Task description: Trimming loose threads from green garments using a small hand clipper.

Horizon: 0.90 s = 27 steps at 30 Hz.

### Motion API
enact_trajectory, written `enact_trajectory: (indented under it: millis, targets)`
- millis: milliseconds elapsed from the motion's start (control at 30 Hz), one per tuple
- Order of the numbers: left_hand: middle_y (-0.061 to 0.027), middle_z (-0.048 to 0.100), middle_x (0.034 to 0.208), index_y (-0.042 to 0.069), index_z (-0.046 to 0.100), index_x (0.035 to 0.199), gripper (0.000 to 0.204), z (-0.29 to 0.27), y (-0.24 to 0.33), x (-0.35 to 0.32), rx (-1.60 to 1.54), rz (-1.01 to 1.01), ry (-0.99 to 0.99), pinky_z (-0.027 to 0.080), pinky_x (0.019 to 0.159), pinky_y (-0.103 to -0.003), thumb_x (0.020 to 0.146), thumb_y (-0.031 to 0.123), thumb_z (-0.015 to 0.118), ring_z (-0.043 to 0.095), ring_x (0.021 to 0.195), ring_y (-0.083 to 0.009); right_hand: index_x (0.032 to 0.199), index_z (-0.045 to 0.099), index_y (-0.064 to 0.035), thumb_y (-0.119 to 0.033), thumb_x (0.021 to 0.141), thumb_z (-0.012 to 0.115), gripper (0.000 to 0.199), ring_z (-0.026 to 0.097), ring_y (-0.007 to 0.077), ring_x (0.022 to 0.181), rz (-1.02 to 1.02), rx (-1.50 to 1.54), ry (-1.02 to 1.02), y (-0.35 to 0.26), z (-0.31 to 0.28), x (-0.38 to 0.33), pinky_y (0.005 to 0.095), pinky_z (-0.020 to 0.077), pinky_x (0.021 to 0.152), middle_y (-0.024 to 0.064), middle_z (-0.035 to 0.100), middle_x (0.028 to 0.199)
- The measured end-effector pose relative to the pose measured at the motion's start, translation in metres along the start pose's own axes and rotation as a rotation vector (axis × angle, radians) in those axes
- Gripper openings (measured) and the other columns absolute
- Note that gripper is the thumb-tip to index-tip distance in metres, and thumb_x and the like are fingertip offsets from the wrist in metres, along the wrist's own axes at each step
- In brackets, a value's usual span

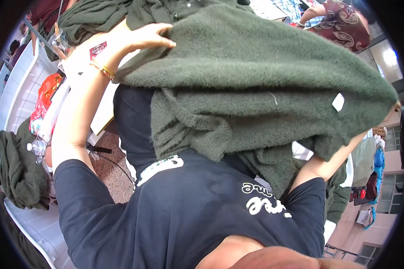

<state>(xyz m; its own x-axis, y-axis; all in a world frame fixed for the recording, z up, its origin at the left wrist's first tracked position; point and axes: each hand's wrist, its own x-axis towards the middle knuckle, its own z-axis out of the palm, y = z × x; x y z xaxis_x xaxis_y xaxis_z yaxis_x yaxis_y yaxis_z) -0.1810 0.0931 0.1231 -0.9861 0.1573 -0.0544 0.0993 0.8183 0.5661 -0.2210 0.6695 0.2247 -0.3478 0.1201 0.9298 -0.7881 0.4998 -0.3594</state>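
A large dark green fuzzy knitted garment [256,62] spreads over my lap and the table in front of me. Its right end is drawn out to a corner, where my right hand [397,106] grips it; most of that hand is hidden behind the knit. My left hand [143,38], with a gold bracelet at the wrist, lies at the garment's upper left edge. Its thumb and forefinger are apart, pointing right against the fabric. A small white tag [338,102] and a loose pale thread [274,98] show on the knit.
More green knitwear [94,18] lies at the far left of the table, near a red label [98,50]. A white bin [31,83] stands on my left, with a green garment pile [20,172], a red bag [48,98] and a clear bottle [37,147]. A person in patterned maroon clothing [341,27] is opposite.
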Motion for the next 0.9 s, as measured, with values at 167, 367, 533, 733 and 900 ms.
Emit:
enact_trajectory:
  millis: [167,367,533,733,900]
  targets:
    - [-0.02,0.065,0.088,0.0,0.063,0.1,0.028,0.034,0.034,0.002,0.052,0.27,-0.163,0.046,0.073,-0.039,0.084,0.023,0.062,0.063,0.082,-0.0286,0.086,0.06,-0.0026,-0.04,0.096,0.047,0.04,0.042,0.0117,0.064,0.299,0.931,-0.821,0.003,-0.026,0.016,0.0286,0.0347,0.055,0.0029,0.054,0.084]
    - [-0.0231,0.062,0.086,-0.004,0.059,0.098,0.03,0.039,0.121,-0.049,0.132,0.412,-0.668,0.047,0.078,-0.041,0.088,0.025,0.058,0.061,0.086,-0.0347,0.086,0.069,-0.0034,-0.053,0.095,0.047,0.055,0.028,0.0004,0.036,0.7,0.197,-1.053,-0.022,0.056,-0.008,0.0187,0.0167,0.037,-0.0008,0.052,0.06]
    - [-0.0235,0.06,0.082,-0.006,0.056,0.099,0.036,0.093,0.143,-0.07,0.092,0.424,-1.174,0.047,0.076,-0.042,0.093,0.03,0.056,0.061,0.087,-0.0368,0.109,0.066,-0.0024,-0.037,0.098,0.048,0.04,0.028,-0.0016,0.041,0.729,0.545,-0.894,0.025,0.11,-0.035,0.0162,0.0203,0.04,-0.0049,0.052,0.069]
    - [-0.0179,0.065,0.102,-0.003,0.055,0.119,0.041,0.043,0.169,-0.047,0.029,0.567,-0.849,0.052,0.077,-0.037,0.09,0.025,0.062,0.066,0.087,-0.028,0.095,0.067,0.0005,-0.031,0.093,0.06,0.032,0.039,0.0028,0.041,0.959,0.401,-0.583,-0.019,0.17,-0.095,0.0198,0.027,0.039,-0.0018,0.057,0.06]
    - [0.0014,0.067,0.08,0.008,0.069,0.099,0.023,-0.005,0.126,0.073,-0.291,0.287,-0.199,0.041,0.063,-0.018,0.092,0.027,0.058,0.058,0.071,-0.0036,0.12,0.062,-0.0052,-0.025,0.097,0.052,0.032,0.032,-0.0023,0.044,0.746,0.384,-0.631,0.005,0.161,-0.146,0.0148,0.0226,0.041,-0.0064,0.052,0.068]
